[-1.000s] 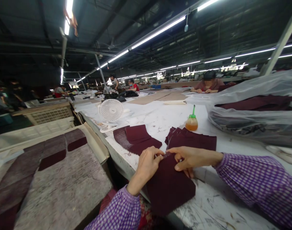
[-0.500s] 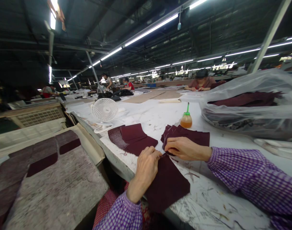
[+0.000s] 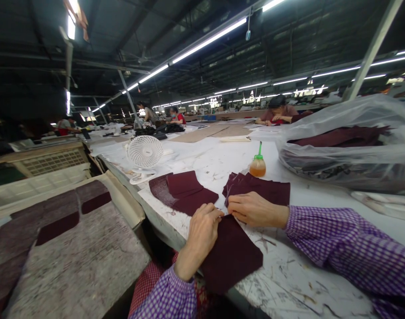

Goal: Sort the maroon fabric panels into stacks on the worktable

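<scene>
A dark maroon piece of material (image 3: 233,257), cloth or leather, lies partly on the white table and hangs over its front edge. My left hand (image 3: 204,230) is closed on its upper left edge, fingertips pinched together. Close by on the right, my right hand (image 3: 255,209) pinches the same top edge, fingers bent. What lies right under the fingertips is hidden. Behind the right hand is a fanned stack of maroon pieces (image 3: 271,189). Further maroon pieces (image 3: 185,186) lie overlapped beyond my left hand.
A squeeze bottle (image 3: 258,166) with a green nozzle and amber liquid stands behind the stack. A white fan (image 3: 144,153) is at the left; a clear plastic bag (image 3: 348,164) of maroon pieces at the right. A side board (image 3: 89,252) holds more pieces. Co-workers sit farther back.
My right hand has shifted slightly down and its fingers have turned along the edge. My left hand and the maroon piece stay nearly in place. A distant co-worker has raised a hand.
</scene>
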A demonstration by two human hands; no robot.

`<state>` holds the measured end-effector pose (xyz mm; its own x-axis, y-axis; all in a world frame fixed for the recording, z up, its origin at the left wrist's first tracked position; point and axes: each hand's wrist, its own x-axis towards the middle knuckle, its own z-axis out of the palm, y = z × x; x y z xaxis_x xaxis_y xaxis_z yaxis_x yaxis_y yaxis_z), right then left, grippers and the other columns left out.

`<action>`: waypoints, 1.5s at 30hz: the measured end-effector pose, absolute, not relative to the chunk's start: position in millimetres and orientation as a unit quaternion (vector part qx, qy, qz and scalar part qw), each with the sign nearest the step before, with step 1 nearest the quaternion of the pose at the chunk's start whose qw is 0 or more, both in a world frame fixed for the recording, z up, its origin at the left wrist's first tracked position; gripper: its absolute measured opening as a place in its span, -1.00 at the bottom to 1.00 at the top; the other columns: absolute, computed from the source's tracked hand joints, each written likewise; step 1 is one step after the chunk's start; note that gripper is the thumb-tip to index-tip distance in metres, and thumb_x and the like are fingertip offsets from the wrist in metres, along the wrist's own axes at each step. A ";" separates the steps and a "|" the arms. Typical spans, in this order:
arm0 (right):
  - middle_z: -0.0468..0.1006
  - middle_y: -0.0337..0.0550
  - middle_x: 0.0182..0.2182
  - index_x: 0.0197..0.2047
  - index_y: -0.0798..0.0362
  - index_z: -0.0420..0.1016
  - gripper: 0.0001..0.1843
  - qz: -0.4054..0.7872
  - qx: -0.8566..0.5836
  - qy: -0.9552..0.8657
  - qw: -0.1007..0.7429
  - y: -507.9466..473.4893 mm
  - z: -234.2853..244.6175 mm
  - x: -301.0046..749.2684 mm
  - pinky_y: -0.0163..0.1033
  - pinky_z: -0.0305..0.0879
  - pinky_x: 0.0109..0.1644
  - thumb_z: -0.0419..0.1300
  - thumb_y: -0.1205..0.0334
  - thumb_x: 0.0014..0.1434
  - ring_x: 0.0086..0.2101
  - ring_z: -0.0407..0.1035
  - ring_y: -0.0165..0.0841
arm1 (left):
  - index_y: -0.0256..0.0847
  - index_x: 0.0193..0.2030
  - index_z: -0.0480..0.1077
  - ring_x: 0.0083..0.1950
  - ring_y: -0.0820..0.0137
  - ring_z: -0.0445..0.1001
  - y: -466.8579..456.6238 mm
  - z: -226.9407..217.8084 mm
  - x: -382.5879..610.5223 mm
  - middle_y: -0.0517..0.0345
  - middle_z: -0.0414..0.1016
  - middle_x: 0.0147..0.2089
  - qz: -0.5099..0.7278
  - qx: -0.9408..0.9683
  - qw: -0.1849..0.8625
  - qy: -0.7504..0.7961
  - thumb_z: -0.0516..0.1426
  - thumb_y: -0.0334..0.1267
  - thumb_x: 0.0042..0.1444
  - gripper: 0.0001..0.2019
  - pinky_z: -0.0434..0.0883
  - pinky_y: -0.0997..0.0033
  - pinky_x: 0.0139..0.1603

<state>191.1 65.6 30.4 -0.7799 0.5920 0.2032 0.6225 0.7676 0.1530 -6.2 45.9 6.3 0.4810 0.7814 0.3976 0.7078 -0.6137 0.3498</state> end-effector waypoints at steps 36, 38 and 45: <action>0.39 -0.02 -0.23 0.16 0.04 0.30 -0.41 -0.062 -0.330 -0.941 -0.042 38.7 45.8 161.8 -0.16 0.32 -0.17 0.00 0.54 0.06 -0.25 0.32 -0.25 | -0.18 -0.27 0.48 -0.26 0.37 0.28 32.1 -3.5 -67.9 0.12 0.37 -0.31 0.316 0.858 0.015 0.405 -0.07 -0.27 0.28 -0.71 0.25 0.38 -0.26; 0.39 -0.01 -0.24 0.19 0.02 0.27 -0.37 -0.078 -0.330 -0.938 -0.073 38.1 52.5 154.6 -0.17 0.30 -0.19 0.01 0.54 0.04 -0.26 0.33 -0.25 | -0.17 -0.24 0.46 -0.25 0.36 0.26 30.0 -3.5 -67.7 0.12 0.37 -0.30 0.304 0.864 -0.016 0.400 -0.06 -0.29 0.28 -0.73 0.24 0.36 -0.25; 0.41 -0.05 -0.28 0.27 -0.17 0.15 -0.29 -0.118 -0.313 -0.935 -0.123 40.5 63.7 139.8 -0.26 0.19 -0.33 0.02 0.50 0.07 -0.38 0.36 -0.32 | -0.20 -0.15 0.43 -0.23 0.35 0.26 27.7 -5.6 -71.5 0.11 0.37 -0.28 0.318 0.870 -0.006 0.377 -0.04 -0.33 0.27 -0.78 0.25 0.34 -0.24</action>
<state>139.8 40.5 63.7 -0.7743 0.6133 -0.1559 0.5556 0.7768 0.2964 -71.5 27.7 -5.6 0.5146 0.6516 0.5574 0.6595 -0.7162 0.2283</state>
